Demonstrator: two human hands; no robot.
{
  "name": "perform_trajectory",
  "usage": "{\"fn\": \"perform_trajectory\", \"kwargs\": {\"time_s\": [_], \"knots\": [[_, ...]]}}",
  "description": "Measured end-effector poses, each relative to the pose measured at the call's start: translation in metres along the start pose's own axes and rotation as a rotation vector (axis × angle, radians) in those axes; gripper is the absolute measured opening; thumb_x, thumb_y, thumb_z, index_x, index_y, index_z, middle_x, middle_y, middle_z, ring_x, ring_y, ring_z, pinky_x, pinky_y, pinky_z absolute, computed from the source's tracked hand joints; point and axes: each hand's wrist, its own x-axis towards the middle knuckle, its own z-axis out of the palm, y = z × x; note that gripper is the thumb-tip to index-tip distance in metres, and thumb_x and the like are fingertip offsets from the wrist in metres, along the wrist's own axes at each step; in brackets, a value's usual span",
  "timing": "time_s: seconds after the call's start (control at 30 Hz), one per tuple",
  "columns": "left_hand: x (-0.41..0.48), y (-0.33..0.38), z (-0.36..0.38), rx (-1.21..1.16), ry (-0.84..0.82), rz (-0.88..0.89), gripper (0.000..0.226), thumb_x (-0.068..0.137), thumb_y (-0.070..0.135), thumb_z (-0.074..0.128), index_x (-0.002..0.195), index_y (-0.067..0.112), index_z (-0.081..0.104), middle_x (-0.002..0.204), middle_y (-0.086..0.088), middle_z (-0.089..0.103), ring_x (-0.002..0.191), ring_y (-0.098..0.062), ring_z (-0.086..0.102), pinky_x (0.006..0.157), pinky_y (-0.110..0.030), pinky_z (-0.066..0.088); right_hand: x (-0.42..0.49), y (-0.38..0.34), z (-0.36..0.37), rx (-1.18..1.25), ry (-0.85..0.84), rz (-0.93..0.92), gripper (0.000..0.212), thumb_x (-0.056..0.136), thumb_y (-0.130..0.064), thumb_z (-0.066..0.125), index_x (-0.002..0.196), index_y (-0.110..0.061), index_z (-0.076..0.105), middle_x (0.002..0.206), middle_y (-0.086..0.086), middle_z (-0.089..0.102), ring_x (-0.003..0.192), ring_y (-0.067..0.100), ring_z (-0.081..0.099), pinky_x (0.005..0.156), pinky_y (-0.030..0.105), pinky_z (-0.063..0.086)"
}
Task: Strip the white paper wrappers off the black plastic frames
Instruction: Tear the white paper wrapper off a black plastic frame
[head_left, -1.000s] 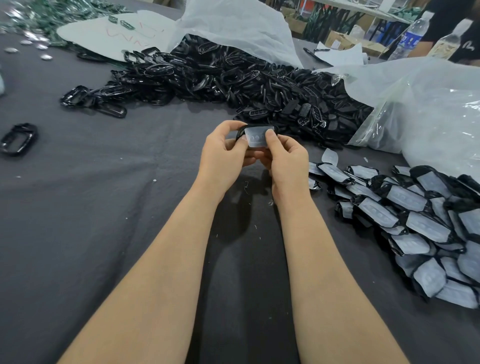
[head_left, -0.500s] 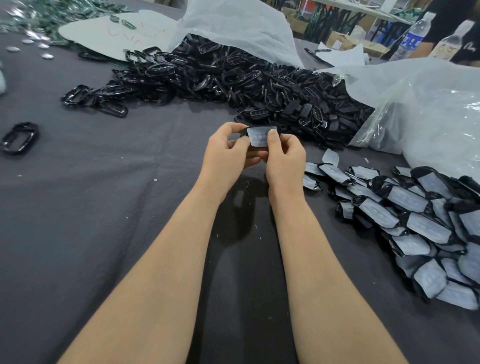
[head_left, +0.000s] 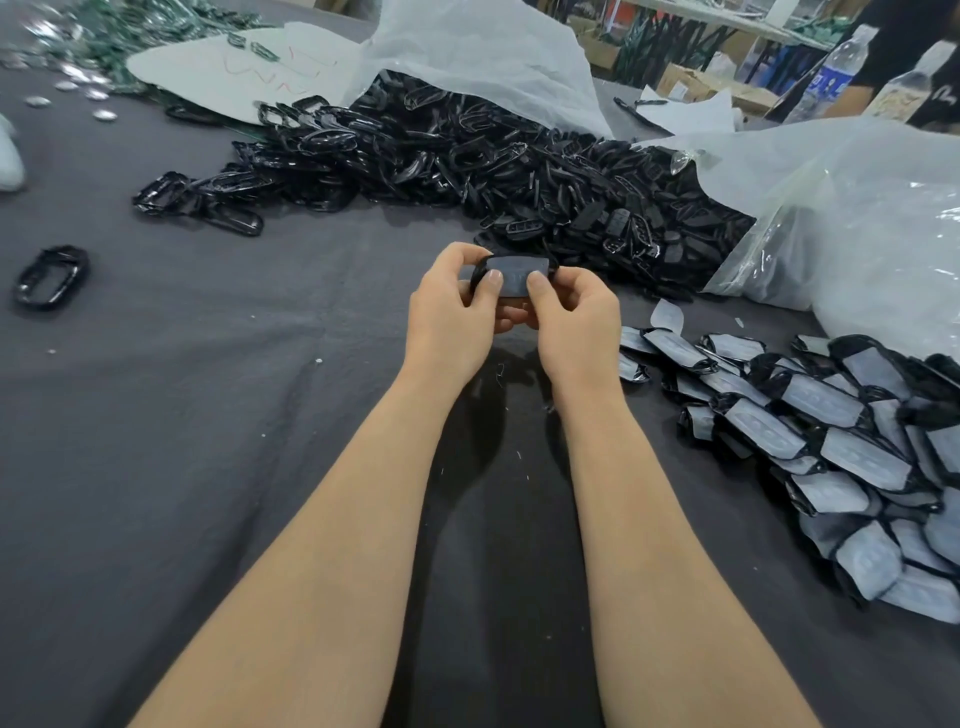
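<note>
Far left: lone bare frame (head_left: 50, 278) on grey bench (head_left: 182, 415). Beyond: heap of bare frames (head_left: 467, 171), far edge under white plastic bag (head_left: 467, 52). Centre, raised off bench: left hand (head_left: 452, 317) and right hand (head_left: 576, 322), each grip pinching same wrapped frame (head_left: 511, 274), both thumbs on its white paper face. Right: pile of wrapped frames (head_left: 831, 441) on bench.

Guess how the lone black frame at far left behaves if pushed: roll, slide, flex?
The frame lies flat, an open loop, so it likely won't roll. Thin and hollow: probably light, maybe slightly flexible. The wrinkled cloth may drag on it rather than let it slide.
</note>
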Motion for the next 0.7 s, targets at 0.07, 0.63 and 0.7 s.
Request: {"fn": "perform_trajectory", "kwargs": {"time_s": [0.07,0.63,0.7], "knots": [[-0.0002,0.0001,-0.0006,-0.02,-0.013,0.005,0.015,0.096,0.011,0.055,0.103,0.024,0.05,0.085,-0.007,0.071,0.073,-0.013,0.071,0.068,-0.021,0.057,0.0,-0.0002,0.0005,0.006,0.011,0.005,0.013,0.092,-0.016,0.06,0.098,-0.005,0.062,0.091,0.011,0.066,0.085,0.025,0.062,0.087,0.048,0.051],[0.0048,-0.0036,-0.0044,-0.008,-0.019,-0.029,0.027,0.097,0.005,0.049,0.095,0.032,0.05,0.094,-0.009,0.07,0.077,-0.013,0.071,0.071,-0.022,0.057,0.002,0.0043,-0.0006,0.059,-0.094,0.035,0.012,0.091,-0.007,0.06,0.102,-0.004,0.061,0.096,0.014,0.068,0.084,0.022,0.064,0.08,0.036,0.053],[0.0055,-0.0041,-0.0056,0.016,-0.007,-0.046,0.028,0.098,0.007,0.048,0.094,0.034,0.049,0.096,-0.01,0.07,0.078,-0.015,0.072,0.075,-0.026,0.058,0.0019,0.0053,0.0004,0.081,-0.107,0.039,0.013,0.093,-0.007,0.057,0.104,-0.003,0.061,0.099,0.017,0.069,0.084,0.023,0.065,0.074,0.029,0.054]]}}
